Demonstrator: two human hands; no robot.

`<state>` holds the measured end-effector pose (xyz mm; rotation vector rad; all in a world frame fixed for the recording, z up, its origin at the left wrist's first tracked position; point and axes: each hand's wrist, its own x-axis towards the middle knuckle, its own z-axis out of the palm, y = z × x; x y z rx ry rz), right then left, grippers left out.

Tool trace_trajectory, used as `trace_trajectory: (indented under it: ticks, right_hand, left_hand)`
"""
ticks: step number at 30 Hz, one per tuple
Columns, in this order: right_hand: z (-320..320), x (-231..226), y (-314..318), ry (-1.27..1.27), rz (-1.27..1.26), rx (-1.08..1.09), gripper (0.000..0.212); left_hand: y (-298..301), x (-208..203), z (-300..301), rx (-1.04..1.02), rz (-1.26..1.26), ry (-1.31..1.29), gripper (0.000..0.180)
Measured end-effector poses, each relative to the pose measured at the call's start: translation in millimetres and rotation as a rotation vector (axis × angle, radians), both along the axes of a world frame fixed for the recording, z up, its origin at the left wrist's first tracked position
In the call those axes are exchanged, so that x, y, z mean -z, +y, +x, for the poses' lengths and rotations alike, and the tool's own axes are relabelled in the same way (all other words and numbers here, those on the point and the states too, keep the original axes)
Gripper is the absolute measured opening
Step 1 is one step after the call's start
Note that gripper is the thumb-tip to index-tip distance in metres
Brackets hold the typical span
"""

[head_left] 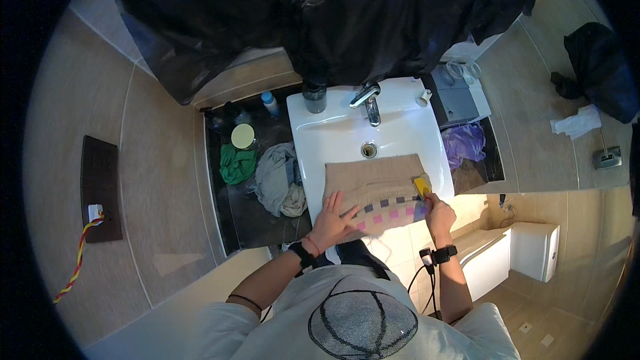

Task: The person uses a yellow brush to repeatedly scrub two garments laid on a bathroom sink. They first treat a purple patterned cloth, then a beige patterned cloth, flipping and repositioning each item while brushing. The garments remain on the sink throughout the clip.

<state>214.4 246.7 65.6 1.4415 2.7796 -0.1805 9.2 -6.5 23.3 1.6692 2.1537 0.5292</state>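
Observation:
A beige cloth (373, 177) with rows of pink, dark grey and violet squares lies spread over the near half of the white sink (407, 127), hanging over its front edge. Flat on the cloth's left part rests my left hand (331, 221), fingers apart, holding nothing. My right hand (440, 216) grips a small yellow block (421, 187) at the cloth's right edge; whether it is a brush or a bar of soap I cannot make out. The block touches the cloth or lies just over it.
Behind the cloth are the drain (369, 149) and chrome faucet (370, 105). Left on the dark counter lie grey clothes (275, 173), a green cloth (237, 163) and a yellow-lidded jar (243, 136). A purple cloth (463, 145) and grey box (455, 100) stand right. Black sheeting (333, 13) hangs beyond.

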Motion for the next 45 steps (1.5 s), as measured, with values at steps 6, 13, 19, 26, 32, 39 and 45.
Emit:
trace_trajectory:
  ticks: [6,13,19,26,32,39,45]
  right_hand:
    - [-56,4,-67,0.258,-0.227,-0.205,0.017]
    - [-46,21,-13,-0.128,-0.105,-0.115,0.015]
    - [-50,25,-23,-0.112,-0.040,-0.222,0.016]
    - [10,43,28,-0.122,-0.064,0.017,0.019]
    - [2,30,17,-0.031,0.037,-0.121,0.016]
    - [33,23,38,-0.015,-0.020,-0.005,0.016]
    - [5,-3,21,0.202,-0.172,-0.035,0.054]
  left_hand:
    - [-7,-4,10,-0.036,0.029,-0.008,0.067]
    - [-10,-4,7,-0.048,-0.016,0.034,0.070]
    - [-3,-8,9,-0.037,-0.022,0.040,0.069]
    - [-3,-6,9,-0.026,-0.001,0.039,0.068]
    - [0,-8,9,-0.014,0.000,0.068,0.068]
    - [-4,-10,10,-0.016,-0.040,0.069,0.067]
    - [7,-17,-8,0.071,-0.118,-0.055,0.061]
